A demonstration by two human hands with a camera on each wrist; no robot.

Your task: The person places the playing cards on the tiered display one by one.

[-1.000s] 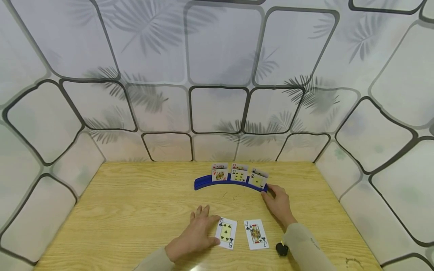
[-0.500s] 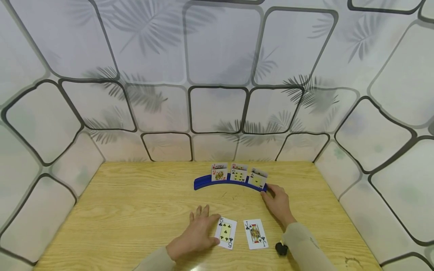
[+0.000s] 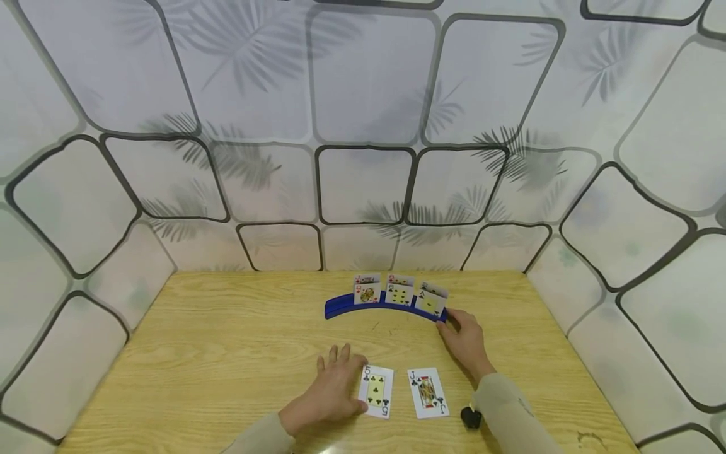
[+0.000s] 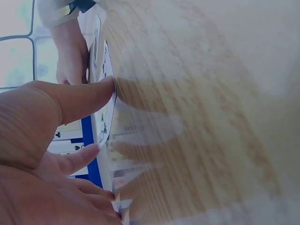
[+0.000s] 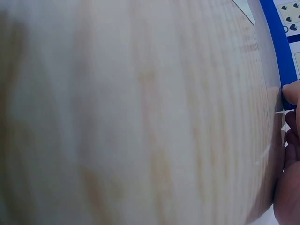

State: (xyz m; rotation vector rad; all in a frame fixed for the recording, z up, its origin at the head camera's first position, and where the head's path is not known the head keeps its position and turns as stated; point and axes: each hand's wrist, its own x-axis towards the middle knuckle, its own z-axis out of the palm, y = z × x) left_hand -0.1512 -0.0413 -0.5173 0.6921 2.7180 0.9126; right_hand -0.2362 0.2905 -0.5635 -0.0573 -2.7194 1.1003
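My left hand (image 3: 334, 388) rests at the left edge of a five of clubs (image 3: 377, 391) lying face up on the table. Its thumb (image 4: 101, 92) and index finger (image 4: 77, 159) touch that card near its two left corners, while the other fingers spread out over the wood. At the right end of a curved blue card holder (image 3: 340, 305), my right hand (image 3: 466, 340) grips the end, thumb in front and fingers behind. Two rows of playing cards stand in the holder, with a queen of diamonds (image 3: 367, 293) and an ace (image 3: 430, 304) in the front row.
A jack of clubs (image 3: 428, 393) lies face up to the right of the five. Beside my right sleeve sits a small black object (image 3: 471, 417). The wooden table (image 3: 227, 340) ends at patterned walls (image 3: 363, 183) at the back and both sides.
The five of clubs has shifted slightly left and turned a little straighter, with my left index finger drawing in. My right hand and the card holder have stayed in place.
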